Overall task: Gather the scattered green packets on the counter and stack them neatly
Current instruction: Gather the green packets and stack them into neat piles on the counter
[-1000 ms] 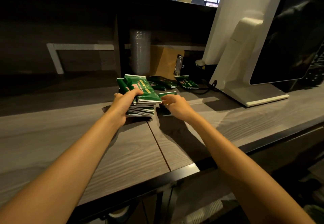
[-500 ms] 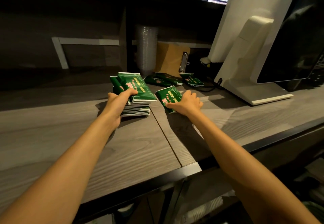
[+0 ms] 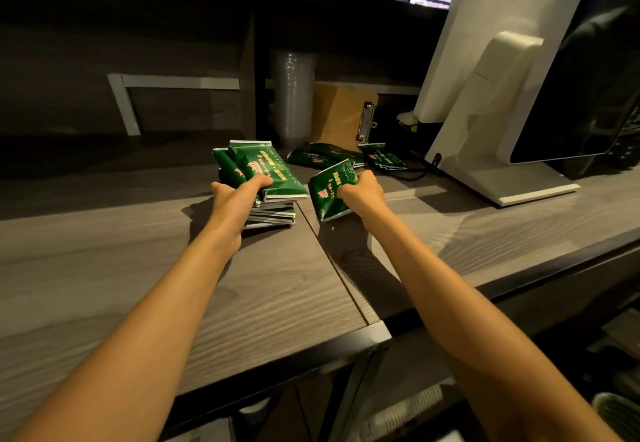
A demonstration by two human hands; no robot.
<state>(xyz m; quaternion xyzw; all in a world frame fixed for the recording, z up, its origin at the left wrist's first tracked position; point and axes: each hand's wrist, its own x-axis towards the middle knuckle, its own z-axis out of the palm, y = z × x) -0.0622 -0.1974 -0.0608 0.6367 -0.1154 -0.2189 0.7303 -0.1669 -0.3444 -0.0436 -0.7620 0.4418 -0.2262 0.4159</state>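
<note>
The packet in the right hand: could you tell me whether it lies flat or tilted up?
Tilted up: the right hand grips the packet by one end; whether its lower edge touches the counter is unclear.

Green packets (image 3: 270,171) with red and pale print; grey wood-grain counter (image 3: 104,268); white monitor stand (image 3: 502,95).

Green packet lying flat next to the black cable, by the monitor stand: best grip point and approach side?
Probably its near edge, pinched from above, coming from the front-left. The packet lies flat on the counter, with the cable and monitor stand crowding its right and the clipboard close behind, so the near edge looks freest. The right hand grips a second packet.
</note>
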